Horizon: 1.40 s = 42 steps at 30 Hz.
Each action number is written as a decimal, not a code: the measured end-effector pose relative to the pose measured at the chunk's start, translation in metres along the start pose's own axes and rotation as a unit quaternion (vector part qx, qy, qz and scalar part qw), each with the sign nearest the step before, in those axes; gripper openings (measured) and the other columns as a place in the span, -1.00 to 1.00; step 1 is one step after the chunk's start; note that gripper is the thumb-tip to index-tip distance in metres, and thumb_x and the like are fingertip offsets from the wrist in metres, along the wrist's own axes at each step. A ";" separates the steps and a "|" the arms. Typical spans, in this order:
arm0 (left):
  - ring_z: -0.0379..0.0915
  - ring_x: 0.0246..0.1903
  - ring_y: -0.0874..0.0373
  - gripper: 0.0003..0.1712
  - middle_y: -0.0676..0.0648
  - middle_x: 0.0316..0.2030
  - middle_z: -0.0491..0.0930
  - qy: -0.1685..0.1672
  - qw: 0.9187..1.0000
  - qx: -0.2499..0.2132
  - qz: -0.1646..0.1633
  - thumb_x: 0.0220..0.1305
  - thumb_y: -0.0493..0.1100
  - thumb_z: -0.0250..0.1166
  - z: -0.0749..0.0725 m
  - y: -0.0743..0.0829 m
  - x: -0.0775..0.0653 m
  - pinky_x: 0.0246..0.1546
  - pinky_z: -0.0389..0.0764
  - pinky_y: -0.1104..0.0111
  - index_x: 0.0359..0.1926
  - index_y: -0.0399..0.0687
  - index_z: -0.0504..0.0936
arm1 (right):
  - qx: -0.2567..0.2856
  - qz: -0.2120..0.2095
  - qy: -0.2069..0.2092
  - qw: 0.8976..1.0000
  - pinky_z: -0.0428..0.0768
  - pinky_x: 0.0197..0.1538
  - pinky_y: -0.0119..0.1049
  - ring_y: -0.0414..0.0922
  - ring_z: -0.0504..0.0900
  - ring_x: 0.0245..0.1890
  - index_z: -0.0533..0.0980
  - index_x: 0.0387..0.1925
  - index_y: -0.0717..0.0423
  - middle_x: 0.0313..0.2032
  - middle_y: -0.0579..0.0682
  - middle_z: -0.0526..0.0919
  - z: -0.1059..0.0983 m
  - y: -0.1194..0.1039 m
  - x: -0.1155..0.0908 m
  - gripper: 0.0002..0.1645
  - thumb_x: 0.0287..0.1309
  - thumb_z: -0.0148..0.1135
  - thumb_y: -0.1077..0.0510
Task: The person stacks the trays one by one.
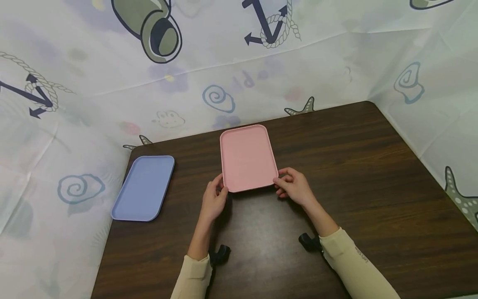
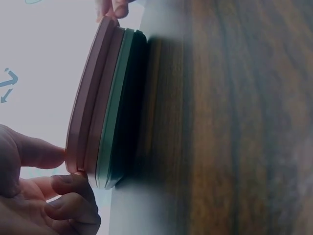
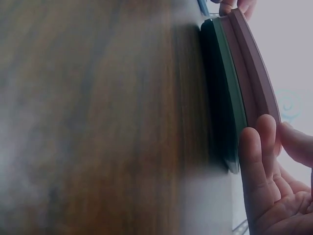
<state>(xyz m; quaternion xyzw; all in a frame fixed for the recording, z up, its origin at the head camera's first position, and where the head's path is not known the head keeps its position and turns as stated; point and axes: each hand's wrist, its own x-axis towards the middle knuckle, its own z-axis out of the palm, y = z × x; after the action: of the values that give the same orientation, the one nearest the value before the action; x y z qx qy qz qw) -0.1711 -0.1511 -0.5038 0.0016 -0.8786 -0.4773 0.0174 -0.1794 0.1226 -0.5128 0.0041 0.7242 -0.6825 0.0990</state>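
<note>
Above wood-grained table (image 1: 358, 166), smooth pink round-cornered tray (image 1: 248, 158), fingers (image 3: 253, 161) pinching it

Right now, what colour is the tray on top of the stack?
The top tray is pink; the head view shows it best.

A blue tray (image 1: 143, 189) lies on a wood-grained table (image 1: 354, 166) beside white patterned cloth (image 1: 112, 99).

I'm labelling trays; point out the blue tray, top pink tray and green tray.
Blue tray (image 1: 143, 189): head view, middle of its floor.
Top pink tray (image 1: 248, 158): head view, middle of its floor.
Green tray (image 2: 115, 107): left wrist view, its outer side.
</note>
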 end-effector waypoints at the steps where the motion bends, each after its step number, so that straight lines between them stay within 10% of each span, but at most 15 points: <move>1: 0.28 -0.54 0.11 -0.45 -0.17 -0.20 0.43 0.001 1.000 0.003 0.001 0.30 -0.30 0.15 0.000 0.000 0.000 -0.50 0.34 0.34 0.32 -0.23 0.43 | -0.001 -0.001 0.000 1.000 0.67 -0.36 0.00 0.14 0.70 -0.47 0.39 0.09 0.45 -0.30 0.47 0.62 0.000 0.001 0.001 -0.57 0.30 0.23 0.26; 16: 0.31 -0.48 0.07 -0.45 -0.15 -0.22 0.46 0.020 0.999 0.031 0.001 0.28 -0.27 0.16 0.001 0.001 0.004 -0.41 0.33 0.26 0.31 -0.21 0.46 | -0.094 -0.007 0.037 0.995 0.65 -0.44 -0.23 -0.04 0.69 -0.55 0.50 0.09 0.28 -0.35 0.28 0.69 0.003 -0.005 0.002 -0.54 0.26 0.31 0.10; 26: 0.31 -0.45 0.07 -0.45 -0.13 -0.25 0.46 0.024 0.997 0.074 0.008 0.33 -0.23 0.16 0.004 -0.005 0.004 -0.37 0.31 0.23 0.34 -0.17 0.43 | -0.254 -0.056 0.083 0.962 0.45 -0.41 -0.24 -0.19 0.64 -0.59 0.61 0.10 0.16 -0.55 -0.05 0.68 0.004 -0.007 0.000 -0.47 0.22 0.33 -0.08; 42: 0.28 -0.40 0.05 -0.44 -0.12 -0.27 0.43 0.015 0.998 0.065 0.003 0.39 -0.21 0.15 0.005 -0.005 0.001 -0.35 0.28 0.23 0.39 -0.14 0.37 | -0.268 -0.055 0.089 0.958 0.44 -0.45 -0.24 -0.18 0.66 -0.60 0.60 0.11 0.16 -0.55 -0.04 0.70 0.007 -0.011 -0.003 -0.47 0.24 0.30 -0.09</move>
<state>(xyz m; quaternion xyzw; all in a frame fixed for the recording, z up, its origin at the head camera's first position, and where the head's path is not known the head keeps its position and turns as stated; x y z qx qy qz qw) -0.1719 -0.1502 -0.5108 0.0068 -0.9073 -0.4192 0.0316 -0.1774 0.1148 -0.5016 -0.0017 0.8856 -0.4644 -0.0061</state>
